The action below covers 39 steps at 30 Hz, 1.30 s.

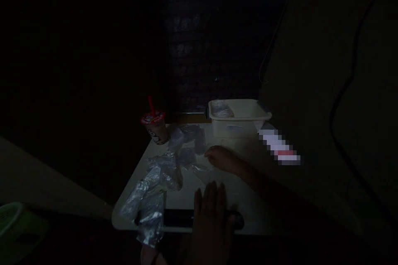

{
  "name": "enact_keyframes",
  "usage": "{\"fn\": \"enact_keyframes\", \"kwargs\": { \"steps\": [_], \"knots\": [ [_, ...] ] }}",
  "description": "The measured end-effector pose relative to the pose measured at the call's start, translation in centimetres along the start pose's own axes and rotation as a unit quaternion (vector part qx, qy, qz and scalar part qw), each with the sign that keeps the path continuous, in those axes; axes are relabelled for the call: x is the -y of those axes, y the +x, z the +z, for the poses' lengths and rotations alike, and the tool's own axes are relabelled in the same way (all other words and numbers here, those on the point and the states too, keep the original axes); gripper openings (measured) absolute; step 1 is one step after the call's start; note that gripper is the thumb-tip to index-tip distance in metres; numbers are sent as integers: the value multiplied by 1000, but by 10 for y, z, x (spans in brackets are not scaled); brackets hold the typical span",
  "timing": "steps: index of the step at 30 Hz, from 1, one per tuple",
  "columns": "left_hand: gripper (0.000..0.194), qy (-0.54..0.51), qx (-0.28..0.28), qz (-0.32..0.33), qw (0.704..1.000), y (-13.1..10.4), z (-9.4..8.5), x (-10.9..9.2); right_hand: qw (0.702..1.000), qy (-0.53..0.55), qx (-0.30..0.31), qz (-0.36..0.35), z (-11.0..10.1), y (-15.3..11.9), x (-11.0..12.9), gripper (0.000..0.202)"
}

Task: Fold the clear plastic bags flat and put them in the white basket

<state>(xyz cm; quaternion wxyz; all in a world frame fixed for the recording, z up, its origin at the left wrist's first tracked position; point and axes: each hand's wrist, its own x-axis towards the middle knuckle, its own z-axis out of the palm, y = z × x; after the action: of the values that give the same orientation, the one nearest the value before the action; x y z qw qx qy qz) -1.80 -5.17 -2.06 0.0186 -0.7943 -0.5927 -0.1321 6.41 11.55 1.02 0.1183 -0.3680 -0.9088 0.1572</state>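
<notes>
The scene is very dark. My left hand (211, 211) lies palm down at the table's near edge, fingers stretched out, over a dark slot; nothing shows in it. My right hand (222, 158) reaches in from the right above the tabletop, its fingers curled together. Whether something thin is between those fingertips I cannot make out. Just beside them is a clear plastic bag (201, 170). More clear plastic bags (164, 165) lie crumpled and overlapping across the left half of the white table (189, 196). One bag (151, 217) hangs over the near edge.
At the back left stands a drink cup (158, 129) with a red lid and straw. A cream plastic bin (238, 127) at the back right holds a stack of clear plastic. Walls close in on both sides. A green basket (21, 230) is low at the left.
</notes>
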Motion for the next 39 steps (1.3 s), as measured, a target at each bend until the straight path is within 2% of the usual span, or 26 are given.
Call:
{"fn": "enact_keyframes", "kwargs": {
  "steps": [5,8,11,15,18,20,23,29,39],
  "knots": [
    [46,32,-6,8,999,-11,5,8,995,59,81,2,17,21,22,32],
    [46,48,-25,-13,998,-11,13,8,986,90,137,-6,18,36,27,16],
    [45,50,-30,-21,998,-11,16,7,975,145,170,-17,9,40,25,5],
    [44,39,-14,9,999,-10,8,9,960,230,161,-5,-7,29,14,6],
    [44,25,-16,-11,999,-6,-1,8,944,285,162,22,-13,17,7,14],
    [44,17,-16,-36,999,-1,-5,4,916,361,168,50,-15,11,3,23],
    [43,24,-12,-20,999,6,-7,1,870,462,160,72,-17,6,-1,30],
    [40,53,7,-5,999,7,-9,5,888,446,93,69,-15,-5,-20,9],
    [41,40,42,10,998,-1,-22,3,890,451,9,66,3,-23,-54,9]
  ]
}}
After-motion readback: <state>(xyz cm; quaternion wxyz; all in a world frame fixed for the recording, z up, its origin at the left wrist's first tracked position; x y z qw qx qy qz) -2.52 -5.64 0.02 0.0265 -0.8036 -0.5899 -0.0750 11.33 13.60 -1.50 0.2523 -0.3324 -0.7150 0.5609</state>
